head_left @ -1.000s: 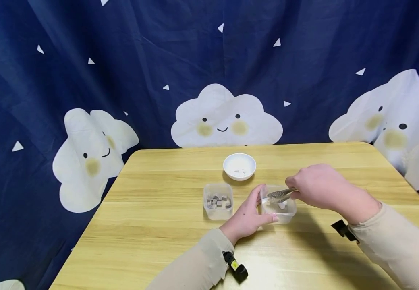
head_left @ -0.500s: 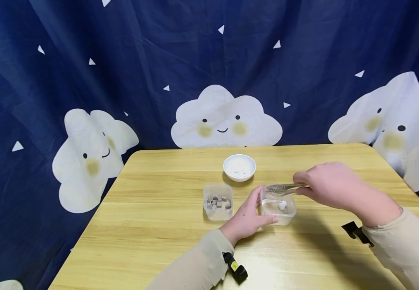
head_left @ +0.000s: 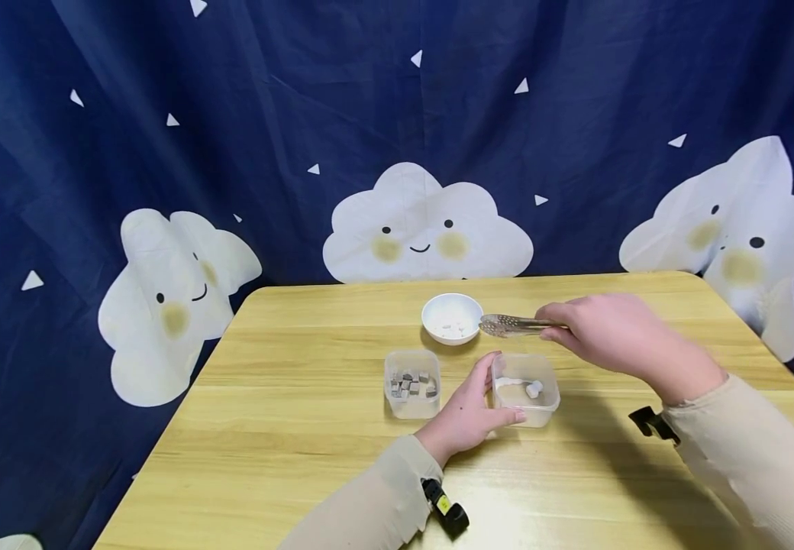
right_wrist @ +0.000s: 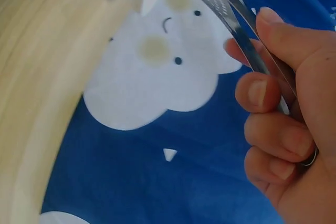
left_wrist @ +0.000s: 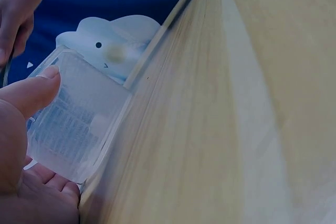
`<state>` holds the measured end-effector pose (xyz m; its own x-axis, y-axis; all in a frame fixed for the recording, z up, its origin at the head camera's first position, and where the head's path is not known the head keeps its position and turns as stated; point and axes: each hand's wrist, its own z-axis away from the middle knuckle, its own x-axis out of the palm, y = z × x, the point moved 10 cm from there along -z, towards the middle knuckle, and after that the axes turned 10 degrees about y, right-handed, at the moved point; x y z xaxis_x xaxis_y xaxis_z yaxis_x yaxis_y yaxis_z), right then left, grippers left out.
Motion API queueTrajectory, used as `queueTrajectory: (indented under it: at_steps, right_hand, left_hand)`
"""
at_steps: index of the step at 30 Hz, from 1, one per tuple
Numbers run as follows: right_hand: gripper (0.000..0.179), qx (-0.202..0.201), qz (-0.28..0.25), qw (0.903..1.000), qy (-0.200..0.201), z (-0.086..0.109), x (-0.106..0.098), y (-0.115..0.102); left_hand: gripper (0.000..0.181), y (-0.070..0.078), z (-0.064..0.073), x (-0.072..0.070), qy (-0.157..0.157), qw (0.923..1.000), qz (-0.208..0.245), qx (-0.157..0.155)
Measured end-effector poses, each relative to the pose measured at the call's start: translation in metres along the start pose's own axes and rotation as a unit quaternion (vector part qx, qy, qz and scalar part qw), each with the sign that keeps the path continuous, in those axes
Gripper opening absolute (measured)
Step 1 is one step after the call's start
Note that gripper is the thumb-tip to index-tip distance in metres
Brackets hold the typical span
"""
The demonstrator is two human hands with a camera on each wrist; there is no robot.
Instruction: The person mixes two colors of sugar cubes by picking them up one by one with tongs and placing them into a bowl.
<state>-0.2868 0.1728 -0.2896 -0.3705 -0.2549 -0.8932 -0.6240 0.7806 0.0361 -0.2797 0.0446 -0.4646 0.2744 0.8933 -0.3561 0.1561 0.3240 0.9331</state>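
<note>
My right hand point(head_left: 617, 340) grips metal tongs point(head_left: 507, 325) with perforated tips. In the head view the tips are right at the right rim of a white bowl point(head_left: 431, 325), which has small white bits inside. The right wrist view shows the tongs point(right_wrist: 239, 32) between thumb and curled fingers, with something small and pale near their tips. My left hand point(head_left: 466, 416) holds a clear plastic container point(head_left: 541, 416) by its left side, thumb in front and fingers behind. White lumps point(head_left: 533, 389) lie in it. From the left wrist, the container's wall point(left_wrist: 79, 114) shows.
To the left stands a second clear container point(head_left: 414, 409) with several grey cubes point(head_left: 414, 387) in it. Everything sits on a wooden table point(head_left: 287, 389). A dark blue curtain point(head_left: 266, 137) with cloud faces hangs behind its back edge.
My right hand has lifted the tongs out of the clear container and carried them up and left to the bowl's rim. My left hand stays on the container.
</note>
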Motion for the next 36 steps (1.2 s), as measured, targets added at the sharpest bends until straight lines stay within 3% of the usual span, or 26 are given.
queueTrajectory:
  at_steps: [7, 16, 26, 36]
  right_hand:
    - [0.006, 0.035, -0.003, 0.9993, -0.012, -0.016, 0.029, 0.014]
    - [0.011, 0.043, -0.006, 0.9989, -0.02, -0.027, 0.054, 0.019]
    - [0.011, 0.046, -0.016, 0.9986, -0.02, -0.029, 0.054, 0.02]
    - [0.011, 0.032, -0.022, 0.9992, -0.004, -0.019, 0.033, 0.016]
  left_hand:
    - [0.096, -0.001, -0.001, 0.0, 0.0, 1.0, -0.002, 0.0]
    - [0.098, -0.002, -0.001, 0.001, -0.001, 1.0, 0.002, 0.0]
    - [0.099, -0.003, -0.003, 0.0, 0.001, 1.0, -0.003, 0.002]
    - [0.098, -0.002, -0.002, 0.0, 0.002, 1.0, -0.002, -0.002]
